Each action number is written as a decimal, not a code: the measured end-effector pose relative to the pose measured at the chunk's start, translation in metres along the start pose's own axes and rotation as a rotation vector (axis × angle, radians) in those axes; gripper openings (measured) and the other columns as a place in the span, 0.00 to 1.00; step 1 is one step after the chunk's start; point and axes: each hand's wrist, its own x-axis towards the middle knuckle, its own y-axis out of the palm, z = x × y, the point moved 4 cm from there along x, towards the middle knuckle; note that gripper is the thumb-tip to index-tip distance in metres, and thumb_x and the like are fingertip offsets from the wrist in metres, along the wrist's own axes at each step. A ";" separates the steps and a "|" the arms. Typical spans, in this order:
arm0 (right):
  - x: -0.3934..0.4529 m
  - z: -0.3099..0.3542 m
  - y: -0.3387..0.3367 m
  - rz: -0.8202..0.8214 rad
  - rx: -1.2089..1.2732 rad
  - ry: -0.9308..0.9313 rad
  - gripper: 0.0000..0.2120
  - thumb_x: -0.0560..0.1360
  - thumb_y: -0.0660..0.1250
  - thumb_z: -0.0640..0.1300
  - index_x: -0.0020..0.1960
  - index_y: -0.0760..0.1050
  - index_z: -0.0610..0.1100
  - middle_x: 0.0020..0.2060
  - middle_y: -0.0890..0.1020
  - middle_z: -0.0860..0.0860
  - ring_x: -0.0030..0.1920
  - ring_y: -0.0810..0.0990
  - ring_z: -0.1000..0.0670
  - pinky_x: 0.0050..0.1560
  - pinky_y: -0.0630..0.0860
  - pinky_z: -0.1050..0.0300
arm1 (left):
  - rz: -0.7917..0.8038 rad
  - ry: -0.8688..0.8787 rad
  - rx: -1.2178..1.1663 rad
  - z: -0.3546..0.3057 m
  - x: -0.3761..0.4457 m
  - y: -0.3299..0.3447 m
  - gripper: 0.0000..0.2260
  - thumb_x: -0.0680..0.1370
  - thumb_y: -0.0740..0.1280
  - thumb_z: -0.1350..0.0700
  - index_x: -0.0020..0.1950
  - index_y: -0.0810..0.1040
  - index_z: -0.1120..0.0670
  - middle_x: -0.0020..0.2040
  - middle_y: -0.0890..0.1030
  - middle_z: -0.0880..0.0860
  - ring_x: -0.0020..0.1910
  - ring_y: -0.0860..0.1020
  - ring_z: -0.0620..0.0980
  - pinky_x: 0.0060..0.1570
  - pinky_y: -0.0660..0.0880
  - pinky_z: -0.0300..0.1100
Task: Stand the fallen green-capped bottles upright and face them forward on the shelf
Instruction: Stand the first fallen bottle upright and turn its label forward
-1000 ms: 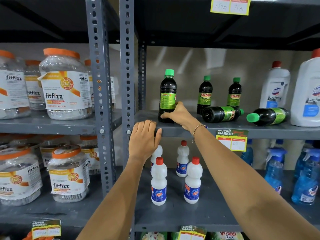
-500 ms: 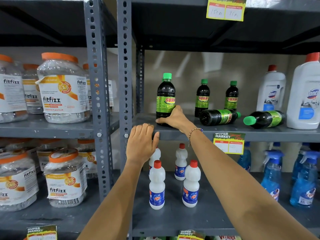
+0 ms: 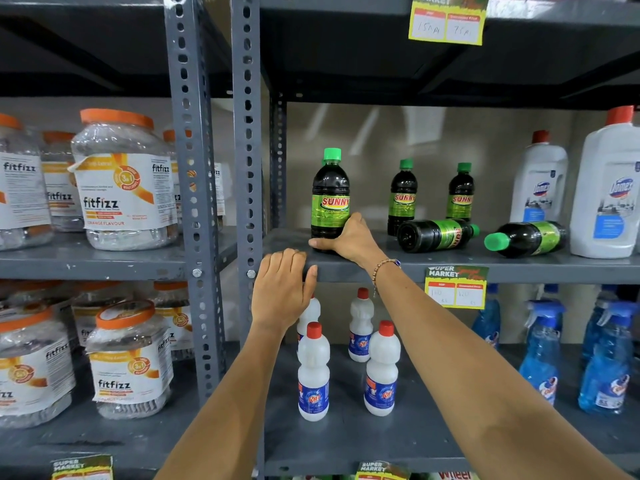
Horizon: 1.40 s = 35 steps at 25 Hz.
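Our right hand (image 3: 348,237) wraps the base of an upright bottle (image 3: 330,199), label forward, at the shelf (image 3: 398,268) front; our left hand (image 3: 282,289) lies flat and empty on the shelf edge. Right of it, two bottles (image 3: 434,234) (image 3: 526,239) lie fallen before two standing ones (image 3: 402,195) (image 3: 460,192).

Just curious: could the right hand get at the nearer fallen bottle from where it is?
Probably yes. The right hand grips the upright bottle; the nearer fallen bottle lies just beside it with bare shelf between.
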 end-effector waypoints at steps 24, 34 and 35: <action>0.013 -0.021 -0.009 0.148 0.390 0.117 0.18 0.75 0.65 0.32 0.64 0.71 0.36 0.56 0.81 0.40 0.53 0.79 0.47 0.59 0.76 0.51 | 0.732 -0.526 -0.705 0.002 0.092 0.026 0.20 0.77 0.67 0.53 0.67 0.70 0.58 0.63 0.76 0.57 0.61 0.74 0.54 0.61 0.71 0.47; 0.001 -0.020 -0.024 0.139 0.385 0.089 0.16 0.74 0.67 0.33 0.62 0.74 0.38 0.55 0.81 0.44 0.55 0.80 0.47 0.62 0.76 0.51 | 0.615 -0.590 -0.858 0.001 0.085 0.013 0.20 0.74 0.72 0.57 0.64 0.74 0.57 0.61 0.80 0.55 0.59 0.77 0.51 0.61 0.72 0.45; -0.004 -0.018 -0.027 0.146 0.385 0.079 0.16 0.74 0.67 0.33 0.61 0.74 0.37 0.54 0.81 0.44 0.54 0.80 0.47 0.61 0.76 0.52 | 0.608 -0.591 -0.867 0.002 0.083 0.010 0.20 0.74 0.72 0.57 0.65 0.74 0.57 0.61 0.79 0.55 0.59 0.77 0.51 0.61 0.72 0.46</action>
